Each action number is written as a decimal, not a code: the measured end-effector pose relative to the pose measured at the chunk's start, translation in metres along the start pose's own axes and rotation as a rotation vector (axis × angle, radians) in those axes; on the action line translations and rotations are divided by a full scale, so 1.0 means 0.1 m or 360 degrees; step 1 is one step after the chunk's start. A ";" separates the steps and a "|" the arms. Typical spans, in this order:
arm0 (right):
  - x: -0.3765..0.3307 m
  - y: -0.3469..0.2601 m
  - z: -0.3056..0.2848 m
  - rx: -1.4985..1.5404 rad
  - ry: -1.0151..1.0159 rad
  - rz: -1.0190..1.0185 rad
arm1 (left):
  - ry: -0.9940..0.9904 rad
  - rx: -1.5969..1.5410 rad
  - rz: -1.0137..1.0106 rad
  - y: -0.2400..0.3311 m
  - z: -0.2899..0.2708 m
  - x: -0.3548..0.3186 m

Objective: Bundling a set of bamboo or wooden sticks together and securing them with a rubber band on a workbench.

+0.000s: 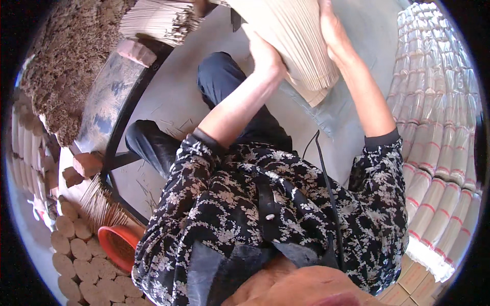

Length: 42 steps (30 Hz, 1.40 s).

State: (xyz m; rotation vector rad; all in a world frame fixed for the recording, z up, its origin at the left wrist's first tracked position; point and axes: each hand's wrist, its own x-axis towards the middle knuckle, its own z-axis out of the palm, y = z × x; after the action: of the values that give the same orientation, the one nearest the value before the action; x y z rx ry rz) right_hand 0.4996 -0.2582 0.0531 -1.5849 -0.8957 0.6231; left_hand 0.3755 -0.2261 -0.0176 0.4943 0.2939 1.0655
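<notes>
A large bundle of thin, pale sticks [296, 41] is held out in front of me at the top of the view, its lower end uneven and pointing toward me. My left hand [266, 58] is pressed against its left side. Along its right side lies my right hand [334, 33], so the bundle is clasped between both palms. The fingers are partly hidden behind the sticks or cut off by the upper edge. Left of the bundle, another batch of similar sticks [155, 20] rests by the edge of a dark-framed board [109, 97].
Brown crumbly material [66, 66] is heaped at far left. A pinkish block [137, 53] and a reddish brick [88, 164] sit on the frame. At lower left are a red bowl [106, 237] and stacked round bundles [81, 250]. Clear-wrapped packs [429, 148] line the right.
</notes>
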 end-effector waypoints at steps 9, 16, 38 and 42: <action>0.85 1.51 -1.56 0.0348 -0.0019 0.0897 | 0.0343 0.0172 -0.1218 -1.72 0.36 0.80; 1.36 3.17 -2.66 0.0130 -0.0010 0.1162 | 0.0964 -0.0116 -0.1579 -3.25 0.23 1.22; 3.11 4.52 -2.94 -0.0639 -0.0520 0.1196 | 0.1481 -0.0268 -0.1451 -4.77 -0.48 2.60; 3.23 4.53 -2.76 -0.0797 -0.0451 0.0992 | 0.1378 -0.0248 -0.1568 -4.67 -0.48 2.79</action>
State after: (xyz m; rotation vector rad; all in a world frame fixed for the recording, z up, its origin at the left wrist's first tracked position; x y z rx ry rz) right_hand 0.9980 -0.1755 -0.3069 -2.3011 -0.7917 1.1453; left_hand 0.8369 -0.1495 -0.2999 -0.2974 1.0776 0.2593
